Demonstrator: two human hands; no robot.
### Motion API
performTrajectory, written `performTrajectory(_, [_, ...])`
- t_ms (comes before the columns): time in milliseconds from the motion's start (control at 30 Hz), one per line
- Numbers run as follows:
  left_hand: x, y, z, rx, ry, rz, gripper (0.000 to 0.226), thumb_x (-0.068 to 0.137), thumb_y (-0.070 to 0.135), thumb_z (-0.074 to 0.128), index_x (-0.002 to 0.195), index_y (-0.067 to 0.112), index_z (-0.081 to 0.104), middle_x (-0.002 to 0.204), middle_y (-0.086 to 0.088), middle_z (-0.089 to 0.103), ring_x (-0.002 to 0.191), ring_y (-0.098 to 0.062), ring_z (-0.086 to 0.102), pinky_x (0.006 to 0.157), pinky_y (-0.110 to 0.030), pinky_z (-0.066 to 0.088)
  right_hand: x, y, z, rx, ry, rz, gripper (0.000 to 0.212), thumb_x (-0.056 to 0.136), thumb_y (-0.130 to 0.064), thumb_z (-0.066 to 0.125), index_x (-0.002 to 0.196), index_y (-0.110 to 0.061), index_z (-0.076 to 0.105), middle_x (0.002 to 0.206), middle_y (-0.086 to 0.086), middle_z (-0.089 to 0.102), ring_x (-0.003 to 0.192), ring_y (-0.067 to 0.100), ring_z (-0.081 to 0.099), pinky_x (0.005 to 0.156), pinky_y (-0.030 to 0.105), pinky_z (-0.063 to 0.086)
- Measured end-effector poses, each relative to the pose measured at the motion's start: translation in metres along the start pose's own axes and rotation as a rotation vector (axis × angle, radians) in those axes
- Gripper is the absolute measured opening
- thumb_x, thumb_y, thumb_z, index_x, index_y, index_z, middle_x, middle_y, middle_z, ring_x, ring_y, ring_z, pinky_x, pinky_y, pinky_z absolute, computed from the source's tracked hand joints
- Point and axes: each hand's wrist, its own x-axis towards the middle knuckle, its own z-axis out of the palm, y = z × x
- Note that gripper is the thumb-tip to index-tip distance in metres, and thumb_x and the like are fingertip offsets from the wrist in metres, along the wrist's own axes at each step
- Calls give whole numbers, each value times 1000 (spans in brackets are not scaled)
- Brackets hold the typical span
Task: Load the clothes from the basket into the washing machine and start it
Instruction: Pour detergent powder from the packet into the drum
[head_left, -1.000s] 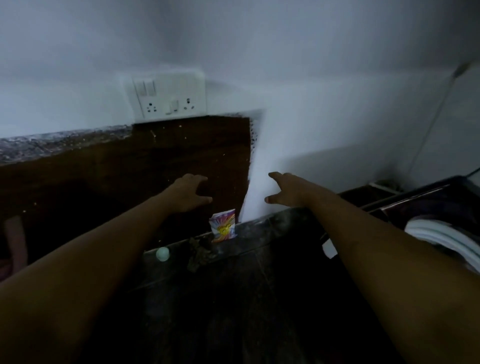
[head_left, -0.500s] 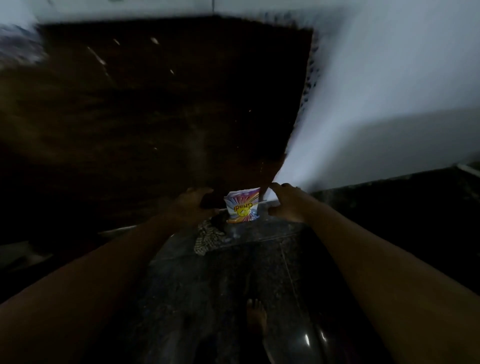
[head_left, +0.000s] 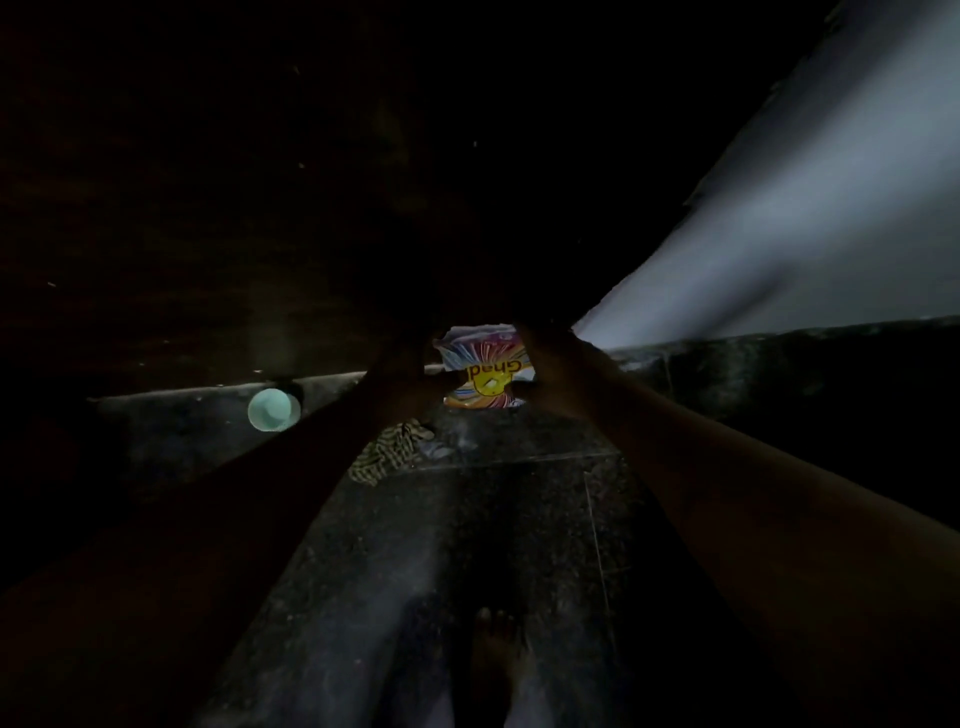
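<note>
A small, colourful detergent packet (head_left: 485, 371) stands on the dark floor at the foot of the wall, in the middle of the view. My left hand (head_left: 402, 366) is against its left side and my right hand (head_left: 550, 364) against its right side; both look closed on it, though the scene is very dark. A crumpled striped cloth (head_left: 387, 454) lies on the floor just below my left wrist. No washing machine or basket is in view.
A pale green round cup or lid (head_left: 272, 409) sits on the floor by the wall base at the left. A dark brown panel (head_left: 260, 182) fills the upper left, a white wall (head_left: 805, 234) the upper right. My bare foot (head_left: 496, 654) shows at the bottom.
The view dropped lower and closer to the floor, and the scene darkened. My hands went from reaching out in the air down to the two sides of the detergent packet.
</note>
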Motion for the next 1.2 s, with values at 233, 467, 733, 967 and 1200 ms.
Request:
performTrajectory(233, [30, -51, 21, 15, -21, 51, 92, 70, 69, 77, 146, 29, 43, 147, 2, 51, 134, -19, 53, 104, -51, 50, 26, 5, 41, -142, 5, 103, 74, 91, -33, 71, 152, -15, 33, 143, 14, 54, 125, 35, 57, 93, 45, 54])
performTrajectory(467, [4, -33, 21, 83, -22, 74, 88, 84, 32, 80, 155, 19, 29, 156, -7, 39, 142, -24, 40, 109, -49, 46, 28, -4, 39, 100, 56, 219, 28, 100, -24, 57, 124, -11, 65, 122, 16, 67, 114, 34, 63, 91, 45, 54])
performTrajectory(733, [-66, 2, 17, 76, -39, 39, 75, 82, 6, 81, 146, 5, 42, 141, -14, 56, 126, -20, 54, 97, -21, 42, -41, -50, 0, 86, 61, 13, 17, 96, -15, 64, 104, -3, 73, 108, 20, 72, 96, 35, 69, 73, 35, 52])
performTrajectory(967, [-168, 59, -33, 225, 67, 153, 71, 74, 29, 84, 136, 4, 58, 128, -16, 65, 118, -33, 62, 99, -37, 48, -148, -135, -85, 108, 136, 12, 18, 95, -19, 62, 101, -10, 77, 95, 16, 76, 84, 33, 70, 68, 24, 35])
performTrajectory(1200, [-309, 174, -103, 396, 84, 359, 17, 88, 21, 74, 102, 12, 74, 93, -11, 75, 89, -30, 70, 72, -33, 49, -281, -257, -199, 152, 262, -15, 19, 95, -17, 58, 98, -11, 76, 93, 9, 74, 81, 23, 66, 65, 27, 37])
